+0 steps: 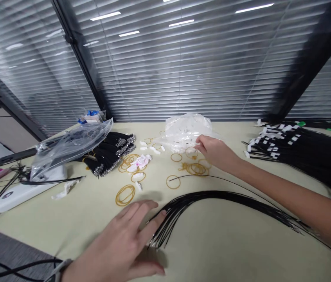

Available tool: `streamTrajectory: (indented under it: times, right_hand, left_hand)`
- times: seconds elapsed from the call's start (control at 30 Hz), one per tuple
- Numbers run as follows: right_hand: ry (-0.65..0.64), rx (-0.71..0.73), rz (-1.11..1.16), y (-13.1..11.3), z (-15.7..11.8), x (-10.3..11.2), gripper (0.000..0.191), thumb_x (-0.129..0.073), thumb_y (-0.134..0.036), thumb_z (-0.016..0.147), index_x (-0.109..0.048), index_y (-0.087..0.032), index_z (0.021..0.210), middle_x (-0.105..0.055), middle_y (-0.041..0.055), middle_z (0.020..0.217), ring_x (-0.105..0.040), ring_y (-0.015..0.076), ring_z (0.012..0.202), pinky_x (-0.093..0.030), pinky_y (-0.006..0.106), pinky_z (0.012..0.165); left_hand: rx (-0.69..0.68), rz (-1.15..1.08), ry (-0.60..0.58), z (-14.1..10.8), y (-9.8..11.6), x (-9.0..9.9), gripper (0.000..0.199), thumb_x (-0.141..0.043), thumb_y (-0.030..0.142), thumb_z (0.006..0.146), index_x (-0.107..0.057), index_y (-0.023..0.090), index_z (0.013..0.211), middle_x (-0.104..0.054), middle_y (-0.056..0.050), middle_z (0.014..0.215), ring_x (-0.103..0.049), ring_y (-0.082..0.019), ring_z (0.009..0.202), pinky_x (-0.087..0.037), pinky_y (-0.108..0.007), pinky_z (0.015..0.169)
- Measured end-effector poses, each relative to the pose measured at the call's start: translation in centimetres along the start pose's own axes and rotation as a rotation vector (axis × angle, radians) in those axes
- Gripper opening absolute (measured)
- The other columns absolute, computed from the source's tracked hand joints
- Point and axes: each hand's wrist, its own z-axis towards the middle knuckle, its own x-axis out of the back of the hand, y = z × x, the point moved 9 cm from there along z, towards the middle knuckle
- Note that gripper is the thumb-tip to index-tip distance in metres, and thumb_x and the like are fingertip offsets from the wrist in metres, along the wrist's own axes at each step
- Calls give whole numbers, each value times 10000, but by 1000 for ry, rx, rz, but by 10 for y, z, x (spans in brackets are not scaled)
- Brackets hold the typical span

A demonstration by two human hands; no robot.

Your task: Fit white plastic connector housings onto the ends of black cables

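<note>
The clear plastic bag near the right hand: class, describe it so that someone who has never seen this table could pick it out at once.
Start at the cream table and go to its far edge, below the window blinds. In the middle there lies a crumpled clear plastic bag, just beyond the right hand and the scattered rubber bands. Unlike the flatter bag on the left, it holds small white pieces.
</note>
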Motion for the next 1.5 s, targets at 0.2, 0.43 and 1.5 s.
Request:
streamTrajectory:
  times: [0.2,0.43,1.5]
  right_hand:
    - [-235,174,-150,-25,-46,-27,222,-385,-342,866,-523,-172,828,-510,53,871,-487,146,791,-373,256,674]
    - [-329,174,-150,-18,-48,-52,208,-307,-224,879,-480,-148,789,-528,42,845,-480,116,755,-369,242,672]
    - [-166,395,22,-76,-100,-56,154,-468,-243,838,-566,-174,935,-488,43,958,-418,141,891,-363,292,807]
  left_hand:
    - [272,-371,-172,-16,-41,-7,418,-618,291,693,-529,291,1102,-526,-8,1087,-572,-141,896,-492,-224,747]
    - [315,-511,-285,-6,-42,-20,209,-535,392,756,-548,184,743,-503,28,790,-528,-82,733,-415,-175,648]
    - [340,0,-65,145,-163,-17,284,-443,347,828,-580,119,926,-528,-80,1073,-514,-150,943,-439,-350,828]
